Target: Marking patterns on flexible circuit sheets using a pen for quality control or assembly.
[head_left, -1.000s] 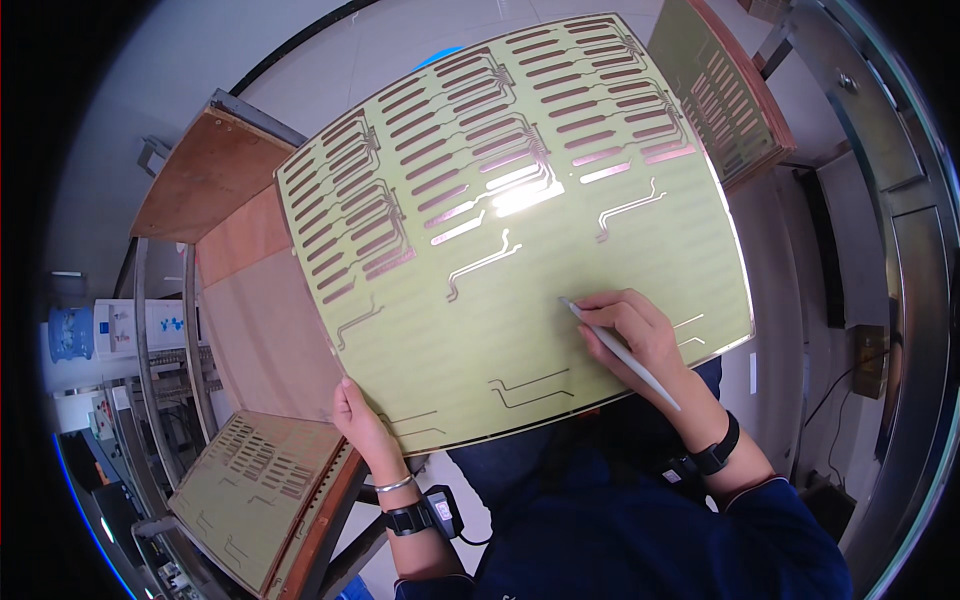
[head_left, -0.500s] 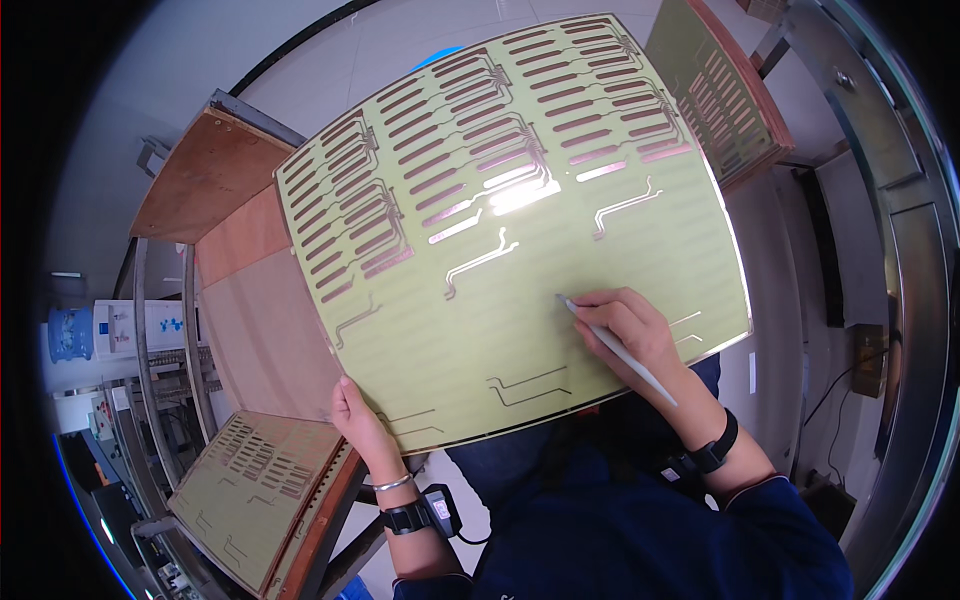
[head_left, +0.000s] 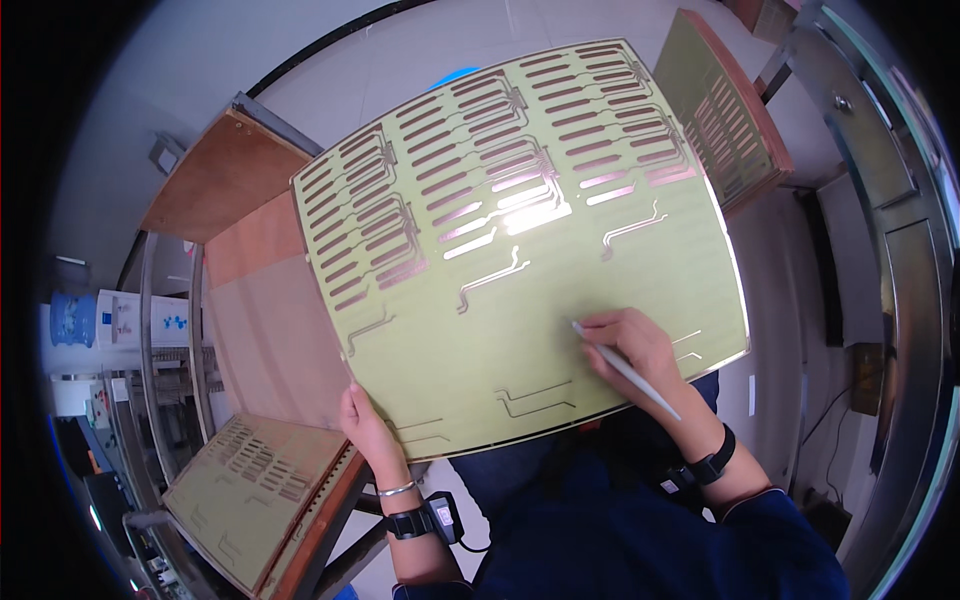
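A large pale green circuit board panel (head_left: 500, 345) with rows of copper strips and thin traces is tilted up in front of me. My left hand (head_left: 368, 432) grips its lower left edge, thumb on the front face and the other fingers mostly hidden behind. In my right hand (head_left: 640, 345) is a slim white pen-shaped tool (head_left: 650, 386), pinched between thumb and fingers. Its tip points at the plain green area right of the middle; whether it touches the surface I cannot tell. Bright glare covers some copper strips near the panel's centre.
Similar panels lie stacked (head_left: 250, 500) on a wooden-edged stand at lower left. Another green panel (head_left: 725, 110) leans on a reddish board at upper right. A wooden rack (head_left: 270, 290) stands left, and a metal-framed unit (head_left: 915, 270) rises at far right.
The panel sits slightly lower and further right in view, its top edge dropping most. My right hand and the pen-shaped tool have shifted down and right; my left hand keeps its grip.
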Available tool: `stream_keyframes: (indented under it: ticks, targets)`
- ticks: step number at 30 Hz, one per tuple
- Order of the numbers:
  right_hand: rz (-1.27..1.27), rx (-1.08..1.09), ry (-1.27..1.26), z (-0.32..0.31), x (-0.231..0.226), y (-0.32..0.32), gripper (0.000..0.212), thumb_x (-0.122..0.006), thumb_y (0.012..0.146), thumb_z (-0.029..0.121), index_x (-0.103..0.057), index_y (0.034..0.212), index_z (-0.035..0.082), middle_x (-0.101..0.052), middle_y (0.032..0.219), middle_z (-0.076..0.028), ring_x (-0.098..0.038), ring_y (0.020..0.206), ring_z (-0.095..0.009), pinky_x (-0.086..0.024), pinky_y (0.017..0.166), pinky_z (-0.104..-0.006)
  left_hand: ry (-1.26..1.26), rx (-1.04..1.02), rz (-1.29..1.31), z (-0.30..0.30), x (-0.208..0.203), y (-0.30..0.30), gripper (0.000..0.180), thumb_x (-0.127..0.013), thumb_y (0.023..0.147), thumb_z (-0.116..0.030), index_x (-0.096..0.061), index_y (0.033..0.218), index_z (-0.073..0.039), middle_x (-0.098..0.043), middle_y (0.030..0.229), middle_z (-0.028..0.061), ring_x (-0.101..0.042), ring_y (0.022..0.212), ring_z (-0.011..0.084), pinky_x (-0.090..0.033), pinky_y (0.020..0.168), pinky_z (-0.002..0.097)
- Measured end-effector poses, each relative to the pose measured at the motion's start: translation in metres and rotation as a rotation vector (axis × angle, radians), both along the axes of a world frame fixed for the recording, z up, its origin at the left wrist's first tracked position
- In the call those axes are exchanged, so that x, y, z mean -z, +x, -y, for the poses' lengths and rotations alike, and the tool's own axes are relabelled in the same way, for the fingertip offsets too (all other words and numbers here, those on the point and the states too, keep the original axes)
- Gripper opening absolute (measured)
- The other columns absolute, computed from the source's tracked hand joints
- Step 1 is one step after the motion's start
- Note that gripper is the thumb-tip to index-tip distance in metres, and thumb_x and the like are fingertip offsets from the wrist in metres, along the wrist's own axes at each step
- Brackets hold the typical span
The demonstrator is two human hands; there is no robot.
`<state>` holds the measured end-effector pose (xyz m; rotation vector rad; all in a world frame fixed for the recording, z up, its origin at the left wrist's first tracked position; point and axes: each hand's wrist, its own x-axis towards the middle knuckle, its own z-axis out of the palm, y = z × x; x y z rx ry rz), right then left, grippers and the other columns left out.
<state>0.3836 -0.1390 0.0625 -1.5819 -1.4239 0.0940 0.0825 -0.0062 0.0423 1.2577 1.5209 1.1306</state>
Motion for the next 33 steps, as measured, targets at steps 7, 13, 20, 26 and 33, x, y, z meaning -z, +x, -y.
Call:
stream_keyframes:
  ticks: [7,13,20,26,33]
  targets:
    - [0.003,-0.309,-0.135,0.012,-0.001,-0.025,0.033,-0.065,0.076,0.008,-0.062,0.109,0.011,-0.065,0.097,-0.007,-0.063,0.084,-0.021,-0.05,0.073,-0.036,0.014,0.005,0.029,0.005,-0.001,-0.002,0.028,-0.045,0.098,-0.021,-0.057,0.085,0.0,-0.055,0.079,-0.0024,-0.045,0.072,0.0049,-0.039,0.067,0.0214]
    - [0.386,-0.173,-0.317,-0.013,-0.004,-0.004,0.047,-0.057,0.079,0.013,-0.05,0.125,0.013,-0.054,0.121,-0.014,-0.051,0.113,-0.03,-0.041,0.097,-0.0387,0.006,0.039,0.012,0.003,-0.002,-0.001,0.028,-0.045,0.098,-0.022,-0.056,0.084,0.0,-0.054,0.078,-0.0024,-0.045,0.073,0.0058,-0.039,0.068,0.0217]
    - [-0.142,0.53,-0.346,0.046,-0.008,0.124,0.031,-0.051,0.093,0.017,-0.051,0.123,0.009,-0.059,0.114,-0.021,-0.058,0.108,-0.034,-0.045,0.087,-0.0346,-0.007,-0.019,0.027,-0.002,-0.003,-0.011,0.028,-0.047,0.097,-0.02,-0.061,0.092,0.003,-0.059,0.084,0.0003,-0.049,0.077,0.0073,-0.041,0.072,0.0232]
    - [-0.744,0.547,-0.395,0.104,-0.01,0.129,0.04,-0.045,0.097,0.032,-0.059,0.113,-0.002,-0.063,0.087,-0.004,-0.058,0.078,-0.014,-0.047,0.069,-0.0278,-0.035,-0.027,0.211,-0.007,-0.002,-0.011,0.028,-0.049,0.096,-0.021,-0.063,0.095,0.002,-0.061,0.085,0.0002,-0.052,0.077,0.0064,-0.042,0.07,0.0223]
    - [-0.053,0.566,-0.383,0.076,-0.002,0.108,0.032,-0.047,0.097,0.027,-0.059,0.095,-0.003,-0.059,0.075,-0.011,-0.053,0.069,-0.013,-0.045,0.066,-0.0271,-0.05,0.031,0.193,-0.003,-0.018,-0.019,0.027,-0.049,0.097,-0.021,-0.062,0.089,0.001,-0.059,0.078,-0.002,-0.049,0.07,0.0038,-0.04,0.065,0.0205]
